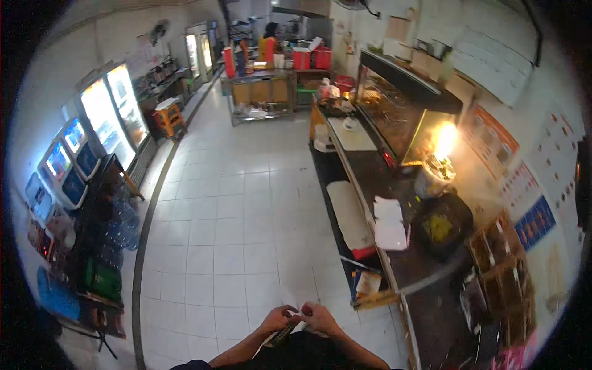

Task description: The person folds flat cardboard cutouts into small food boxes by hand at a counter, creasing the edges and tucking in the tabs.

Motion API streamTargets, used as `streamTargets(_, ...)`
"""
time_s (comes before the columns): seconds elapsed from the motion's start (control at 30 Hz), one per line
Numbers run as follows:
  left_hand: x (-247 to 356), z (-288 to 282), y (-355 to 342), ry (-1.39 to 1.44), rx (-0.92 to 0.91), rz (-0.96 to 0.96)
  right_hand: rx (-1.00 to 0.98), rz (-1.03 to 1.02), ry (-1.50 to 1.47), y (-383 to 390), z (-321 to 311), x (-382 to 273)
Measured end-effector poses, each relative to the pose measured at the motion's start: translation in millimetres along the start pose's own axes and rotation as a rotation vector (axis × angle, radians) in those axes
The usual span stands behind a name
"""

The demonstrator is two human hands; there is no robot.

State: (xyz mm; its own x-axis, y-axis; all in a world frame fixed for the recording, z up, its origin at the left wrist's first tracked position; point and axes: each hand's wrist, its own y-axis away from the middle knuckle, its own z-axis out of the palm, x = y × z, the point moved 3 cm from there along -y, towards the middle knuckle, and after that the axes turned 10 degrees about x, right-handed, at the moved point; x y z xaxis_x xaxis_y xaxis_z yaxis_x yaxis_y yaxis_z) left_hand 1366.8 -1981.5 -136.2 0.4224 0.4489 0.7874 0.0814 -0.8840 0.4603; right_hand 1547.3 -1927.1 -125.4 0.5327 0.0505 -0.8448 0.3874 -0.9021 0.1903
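Both hands meet low in the view, the left hand [277, 319] and right hand [319, 317] pressed close together with fingers curled around a small dark flat object [282, 335] and a pale slip of paper [292, 306] that pokes up between them; the object is too small to tell apart further. Just right of the grip and a little beyond it, a carton with a pale label [369, 283] sits on a low shelf under the dark counter [425, 308]. Farther up that side, white paper sheets [390, 223] lie on the counter beside a dark round pan [445, 223] with yellow-green contents, and a bright lamp [445, 139] glows by a glass-fronted display case [394, 111]. Orange, white and blue posters [512, 179] line the wall to the far right. Well ahead of the grip, red boxes [311, 58] stand on a table where a person in yellow [269, 38] works. Left of the hands, white floor tiles [228, 209] run toward lit drink coolers [114, 114] and small bright screens [65, 157].
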Motion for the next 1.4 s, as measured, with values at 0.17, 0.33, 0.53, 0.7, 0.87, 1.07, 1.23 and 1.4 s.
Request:
streamTargets(0.17, 14, -32, -41, 0.685, 0.017, -0.278, -0.341, 0.009, -0.049, -100, -4, -15)
streamTargets(0.33, 38, -82, -72, 1.025, 0.055, -0.327, -0.462, 0.004, -0.180, -193, 4, -40)
streamTargets(0.53, 81, -182, -161, 0.871, 0.319, 0.221, -0.366, -0.050, -0.027, -329, 12, -99)
streamTargets(0.7, 102, -255, -281, 0.907, 0.155, -0.118, -0.113, -0.453, 0.049, -432, -6, -171)
streamTargets(0.87, 128, -282, -408, 1.188, -0.023, 0.009, 0.128, -0.647, 0.149, -506, -41, -232)
streamTargets(1.07, 208, -325, -515, 0.876, -0.164, 0.085, 0.131, -0.795, 0.282, -614, -108, -267)
streamTargets(1.23, 277, -378, -585, 1.236, -0.125, -0.119, 0.054, -0.996, 0.500, -711, -158, -277)
streamTargets(1.4, 323, -434, -640, 1.026, -0.070, 0.112, -0.046, -1.102, 0.516, -802, -195, -303)
